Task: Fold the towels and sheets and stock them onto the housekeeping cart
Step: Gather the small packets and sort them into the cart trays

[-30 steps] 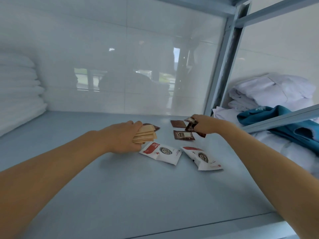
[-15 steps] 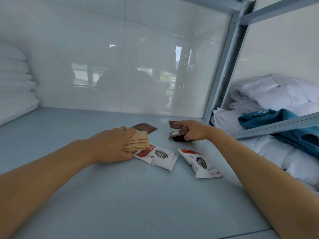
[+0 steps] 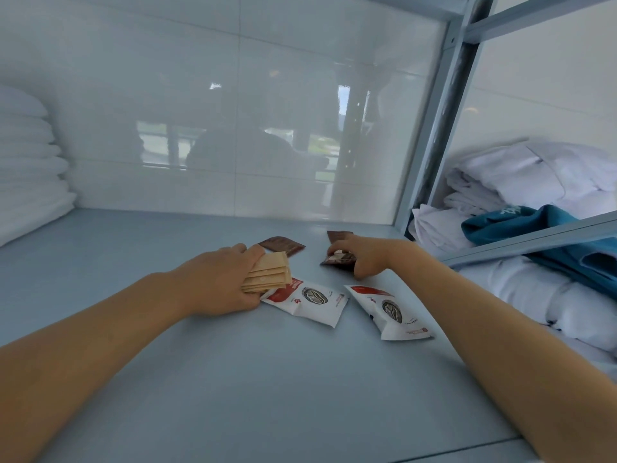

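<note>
Gathering sachets seems to be the business here, not linen: both arms reach deep onto the grey shelf (image 3: 167, 379). The left hand (image 3: 213, 282) has its fingers and thumb curled round a fanned stack of tan packets (image 3: 267, 272), edges squared against the palm, I'd guess so the lot can be lifted as one bundle. The right hand (image 3: 364, 255) is bent over a dark brown sachet (image 3: 337, 259), fingertips pinching its top edge, and looks to be collecting the browns one by one. Two more brown sachets lie loose further back, one (image 3: 282, 244) just behind the tan stack, the other (image 3: 339, 234) peeking out beyond the right knuckles. Two white pouches with red tops sit nearer, one (image 3: 310, 300) touching the left hand, the other (image 3: 390, 310) beside it, untouched.

The linen itself is out of reach of either hand: folded white towels (image 3: 30, 162) stacked neatly at the far left of the shelf, and a rumpled white pile (image 3: 521, 182) with a teal cloth (image 3: 534, 225) on the next rack at right.
</note>
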Demonstrator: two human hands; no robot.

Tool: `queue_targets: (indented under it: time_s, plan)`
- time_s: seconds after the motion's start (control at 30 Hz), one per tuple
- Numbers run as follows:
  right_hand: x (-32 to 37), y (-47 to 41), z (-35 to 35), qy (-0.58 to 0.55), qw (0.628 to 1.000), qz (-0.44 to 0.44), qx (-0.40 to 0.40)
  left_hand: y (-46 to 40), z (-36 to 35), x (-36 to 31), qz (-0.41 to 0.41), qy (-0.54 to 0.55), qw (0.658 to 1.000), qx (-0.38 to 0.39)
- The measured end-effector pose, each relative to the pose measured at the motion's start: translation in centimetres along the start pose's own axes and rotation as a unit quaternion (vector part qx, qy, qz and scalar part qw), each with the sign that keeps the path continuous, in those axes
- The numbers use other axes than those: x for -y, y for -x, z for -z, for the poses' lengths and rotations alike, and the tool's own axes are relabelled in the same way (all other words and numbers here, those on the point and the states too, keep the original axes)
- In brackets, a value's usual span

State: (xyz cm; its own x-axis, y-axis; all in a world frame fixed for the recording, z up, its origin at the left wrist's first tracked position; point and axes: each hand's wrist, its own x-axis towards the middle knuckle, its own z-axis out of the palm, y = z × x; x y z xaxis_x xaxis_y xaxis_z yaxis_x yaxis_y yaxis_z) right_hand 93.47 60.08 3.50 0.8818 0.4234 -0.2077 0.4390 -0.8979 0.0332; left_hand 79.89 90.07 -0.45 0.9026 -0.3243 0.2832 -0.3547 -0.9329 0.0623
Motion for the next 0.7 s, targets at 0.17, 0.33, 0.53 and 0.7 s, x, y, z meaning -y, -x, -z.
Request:
queue_targets:
  time_s: [0.17,0.33,0.53,0.7]
  plan:
    - [0.7,-0.8,-1.5,0.041,0.997,0.01,-0.058,0.2,0.0,-0.1,0.003,0.004,1.0,-0.011]
    - [-0.9,-1.5,-1.0,-0.057,0.985,-0.01,-0.163,0.3,0.0,-0.3,0.007,0.002,1.0,-0.016]
    - [-1.1,-5.2,2.5,-0.097,0.976,-0.128,-0.146,0.2,0.0,-0.1,0.008,0.002,1.0,0.004]
    - [-0.3,-8.5,1.9,-0.042,0.978,-0.192,-0.071,0.2,0.0,-0.1,0.008,0.005,1.0,0.01]
